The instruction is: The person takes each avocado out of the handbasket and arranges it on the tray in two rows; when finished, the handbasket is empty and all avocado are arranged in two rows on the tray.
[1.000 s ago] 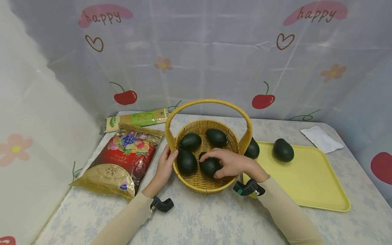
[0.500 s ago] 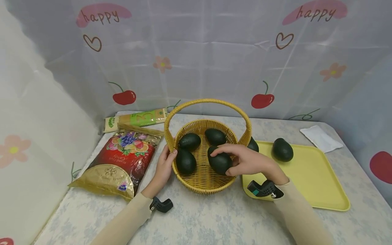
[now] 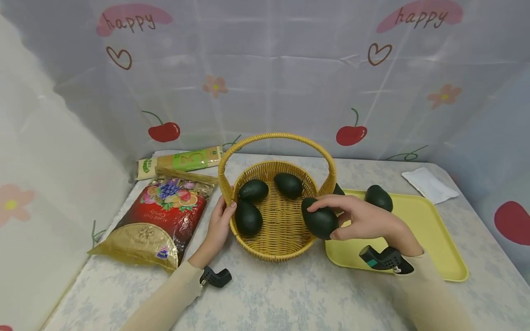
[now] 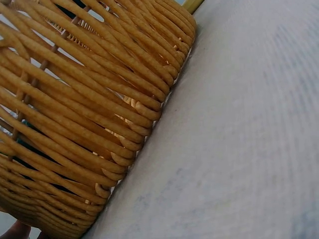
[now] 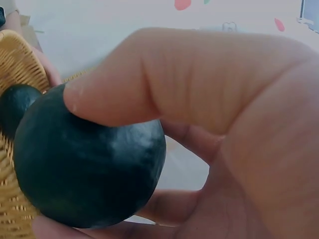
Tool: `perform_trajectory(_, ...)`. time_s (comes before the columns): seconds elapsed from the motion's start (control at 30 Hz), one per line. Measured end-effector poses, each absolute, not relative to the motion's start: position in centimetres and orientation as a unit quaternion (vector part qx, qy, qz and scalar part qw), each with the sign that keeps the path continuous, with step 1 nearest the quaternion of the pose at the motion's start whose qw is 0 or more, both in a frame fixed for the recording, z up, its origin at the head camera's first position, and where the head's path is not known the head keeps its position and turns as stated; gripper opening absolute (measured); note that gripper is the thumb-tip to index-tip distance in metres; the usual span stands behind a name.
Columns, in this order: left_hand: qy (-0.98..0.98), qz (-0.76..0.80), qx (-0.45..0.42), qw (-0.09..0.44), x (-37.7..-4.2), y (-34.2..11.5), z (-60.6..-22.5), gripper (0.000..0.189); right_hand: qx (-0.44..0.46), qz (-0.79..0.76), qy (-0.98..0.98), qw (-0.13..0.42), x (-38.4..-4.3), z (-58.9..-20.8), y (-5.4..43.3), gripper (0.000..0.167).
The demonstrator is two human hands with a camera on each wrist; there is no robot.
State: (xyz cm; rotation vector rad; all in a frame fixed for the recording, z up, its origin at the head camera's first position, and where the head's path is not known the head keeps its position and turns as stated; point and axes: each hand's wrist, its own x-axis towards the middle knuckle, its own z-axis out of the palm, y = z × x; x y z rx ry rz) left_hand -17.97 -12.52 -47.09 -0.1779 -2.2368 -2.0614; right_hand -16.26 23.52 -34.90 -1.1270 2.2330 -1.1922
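Observation:
In the head view my right hand (image 3: 364,220) grips a dark green avocado (image 3: 319,218) over the right rim of the yellow wicker basket (image 3: 275,256). The right wrist view shows the thumb on one side of this avocado (image 5: 89,164) and fingers on the other. My left hand (image 3: 219,223) holds the basket's left rim, its thumb over the edge. Three avocados lie inside the basket: one at back left (image 3: 253,190), one at back right (image 3: 288,185), one at front left (image 3: 248,219). Basket weave (image 4: 89,104) fills much of the left wrist view.
Right of the basket lies a yellow tray (image 3: 439,248) with an avocado (image 3: 378,197) on it; another (image 3: 338,189) is mostly hidden behind the basket handle. A white cloth (image 3: 429,185) lies behind. At left are a candy bag (image 3: 159,220) and a noodle packet (image 3: 182,161).
My right hand has lifted the avocado from the basket's front right and carried it rightward to the rim. The left hand has stayed on the basket. The view has shifted slightly.

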Motion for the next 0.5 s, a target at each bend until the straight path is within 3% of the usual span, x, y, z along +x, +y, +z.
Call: perform_trajectory(0.5, -0.724, -0.685, -0.063, 0.049, -18.1, -12.6, -47.4, 0.053, -0.407, -0.450, 0.780, 0.152, -14.3, -34.7, 29.1, 0.060)
